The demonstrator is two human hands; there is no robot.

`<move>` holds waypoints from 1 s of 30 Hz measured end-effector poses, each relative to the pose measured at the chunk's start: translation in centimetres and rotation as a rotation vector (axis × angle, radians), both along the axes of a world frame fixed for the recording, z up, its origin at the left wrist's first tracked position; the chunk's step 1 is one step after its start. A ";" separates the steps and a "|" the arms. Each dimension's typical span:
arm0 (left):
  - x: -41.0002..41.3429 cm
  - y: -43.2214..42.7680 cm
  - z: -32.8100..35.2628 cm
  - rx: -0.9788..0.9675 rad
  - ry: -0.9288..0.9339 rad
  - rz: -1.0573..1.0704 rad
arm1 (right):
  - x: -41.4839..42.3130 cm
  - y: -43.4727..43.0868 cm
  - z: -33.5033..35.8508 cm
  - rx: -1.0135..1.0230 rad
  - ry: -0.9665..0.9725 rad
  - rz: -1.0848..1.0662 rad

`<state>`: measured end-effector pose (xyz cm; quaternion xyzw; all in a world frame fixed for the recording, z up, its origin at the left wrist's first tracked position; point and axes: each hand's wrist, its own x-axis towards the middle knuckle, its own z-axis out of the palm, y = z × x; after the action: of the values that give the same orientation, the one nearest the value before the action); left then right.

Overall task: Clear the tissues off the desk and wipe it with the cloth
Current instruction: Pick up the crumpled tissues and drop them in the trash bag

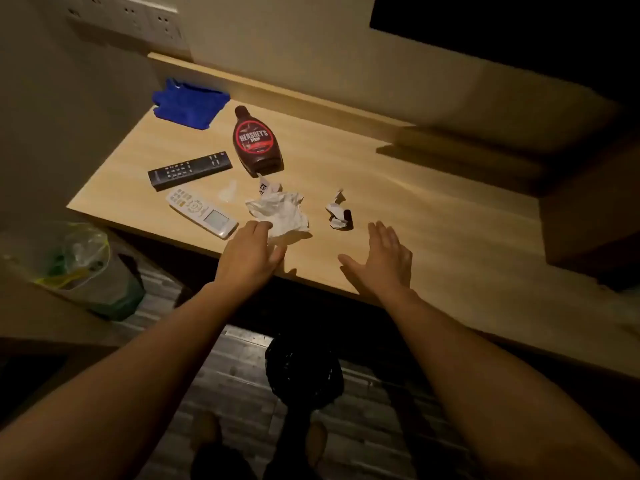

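Lying crumpled white tissue (282,211), touching left hand (251,254) fingertips

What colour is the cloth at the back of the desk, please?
Bright blue; the cloth shows clearly in the head view.

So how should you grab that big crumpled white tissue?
Probably pinch the big tissue from above on its raised crumpled middle, coming in from the near edge where the left hand already is. Its puffed-up folds offer something to squeeze.
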<state>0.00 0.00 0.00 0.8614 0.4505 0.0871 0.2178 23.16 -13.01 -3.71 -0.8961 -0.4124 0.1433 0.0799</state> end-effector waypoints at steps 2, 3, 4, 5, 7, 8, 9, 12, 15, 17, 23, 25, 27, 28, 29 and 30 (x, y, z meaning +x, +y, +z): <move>0.9 1.0 -1.4 -0.024 -0.022 0.005 | 0.3 0.5 -1.7 -0.016 -0.022 -0.036; 1.2 1.5 -2.2 -0.024 -0.018 0.001 | 0.3 0.6 -2.6 -0.031 -0.030 -0.046; 1.5 1.8 -2.7 -0.022 -0.004 -0.015 | 0.1 0.6 -3.4 -0.042 -0.039 -0.054; 2.0 2.3 -3.5 -0.015 -0.004 -0.021 | 0.1 0.7 -4.3 -0.034 -0.055 -0.053; 2.7 2.8 -4.8 -0.004 -0.008 -0.020 | 0.0 0.8 -5.4 -0.020 -0.098 -0.051; 3.0 2.9 -5.3 0.013 -0.018 -0.014 | 0.0 0.8 -5.7 -0.011 -0.123 -0.046; 3.2 3.0 -5.7 0.029 -0.009 -0.002 | 0.0 0.9 -5.9 -0.001 -0.135 -0.046; 3.7 2.8 -6.7 0.100 -0.034 0.025 | 0.0 0.8 -6.0 0.004 -0.144 -0.046; 3.6 2.6 -7.3 0.102 -0.137 0.094 | 0.0 0.9 -5.8 -0.005 -0.149 -0.039; 3.5 2.5 -7.4 0.065 -0.190 0.136 | 0.0 0.9 -5.7 -0.017 -0.162 -0.038; 2.5 1.3 -6.6 0.051 -0.470 0.235 | -0.1 0.9 -5.5 -0.031 -0.154 -0.032; 2.1 0.7 -6.1 0.069 -0.541 0.251 | -0.1 0.9 -5.5 -0.033 -0.159 -0.032; 1.5 -0.1 -5.5 0.080 -0.587 0.265 | -0.1 0.9 -5.5 -0.035 -0.160 -0.032; 1.2 -0.8 -5.1 0.097 -0.609 0.267 | -0.1 0.9 -5.5 -0.034 -0.159 -0.032; 0.8 -1.6 -4.8 0.119 -0.631 0.265 | -0.1 0.9 -5.5 -0.031 -0.160 -0.032; 0.3 -2.6 -4.4 0.134 -0.653 0.260 | -0.1 0.9 -5.6 -0.029 -0.163 -0.031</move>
<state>0.28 -2.58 -4.45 0.7359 0.4562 0.4142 0.2807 23.03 -12.15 -9.30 -0.9121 -0.4015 0.0746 0.0354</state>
